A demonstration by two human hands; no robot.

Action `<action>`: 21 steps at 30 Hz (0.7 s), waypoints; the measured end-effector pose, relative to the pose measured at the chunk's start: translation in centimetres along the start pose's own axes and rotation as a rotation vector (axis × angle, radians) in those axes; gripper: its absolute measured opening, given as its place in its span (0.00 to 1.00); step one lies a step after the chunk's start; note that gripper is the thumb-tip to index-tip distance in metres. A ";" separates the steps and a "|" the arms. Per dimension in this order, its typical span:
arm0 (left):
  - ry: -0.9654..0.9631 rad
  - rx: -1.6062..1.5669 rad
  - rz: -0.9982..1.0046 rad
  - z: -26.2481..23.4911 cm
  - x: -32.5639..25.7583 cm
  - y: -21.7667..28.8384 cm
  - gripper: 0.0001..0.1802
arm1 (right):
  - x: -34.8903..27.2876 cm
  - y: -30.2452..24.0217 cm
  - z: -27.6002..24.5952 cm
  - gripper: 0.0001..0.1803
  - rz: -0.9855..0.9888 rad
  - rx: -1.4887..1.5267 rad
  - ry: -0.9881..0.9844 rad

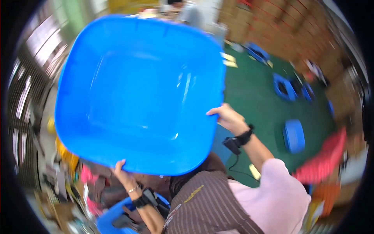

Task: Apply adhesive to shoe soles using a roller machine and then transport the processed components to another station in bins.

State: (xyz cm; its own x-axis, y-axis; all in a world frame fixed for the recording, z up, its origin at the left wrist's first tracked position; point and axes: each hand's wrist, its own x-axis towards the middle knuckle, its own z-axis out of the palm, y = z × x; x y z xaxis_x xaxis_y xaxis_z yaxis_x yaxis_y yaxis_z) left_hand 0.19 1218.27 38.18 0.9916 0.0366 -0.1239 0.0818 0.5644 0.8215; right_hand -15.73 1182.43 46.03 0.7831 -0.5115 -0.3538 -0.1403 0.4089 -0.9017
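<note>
a big blue plastic basin (136,93) fills the upper left and centre of the frame, held up with its hollow side facing the camera. the left hand (124,173) grips its lower rim at bottom centre-left, fingers curled over the edge. the right hand (229,117) grasps the right rim, mid-frame. further blue tubs (293,135) sit on the green floor (253,97) at right, and another blue tub (113,218) at the bottom edge.

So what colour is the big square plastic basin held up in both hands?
Bright blue all over, inside included; the large square plastic basin shows plainly in the head view.
</note>
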 end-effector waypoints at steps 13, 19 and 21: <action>-0.858 0.496 -0.504 17.6 -9.2 -9.6 0.45 | -16.6 21.1 -18.9 0.23 0.096 0.819 0.637; -0.984 0.417 -0.552 17.0 -6.9 -8.2 0.42 | -19.6 24.8 -26.2 0.17 -0.150 1.043 0.960; -0.840 0.502 -0.468 13.2 -4.0 -5.9 0.34 | -18.7 21.7 -26.0 0.14 -0.156 1.101 1.086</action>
State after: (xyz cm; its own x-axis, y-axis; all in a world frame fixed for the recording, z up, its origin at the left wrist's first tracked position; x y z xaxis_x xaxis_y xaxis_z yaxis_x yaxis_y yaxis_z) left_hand -2.90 1203.88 41.17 0.5870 -0.7790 -0.2204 0.3119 -0.0335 0.9495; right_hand -49.21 1181.18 26.66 -0.1209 -0.6837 -0.7197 0.7773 0.3857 -0.4970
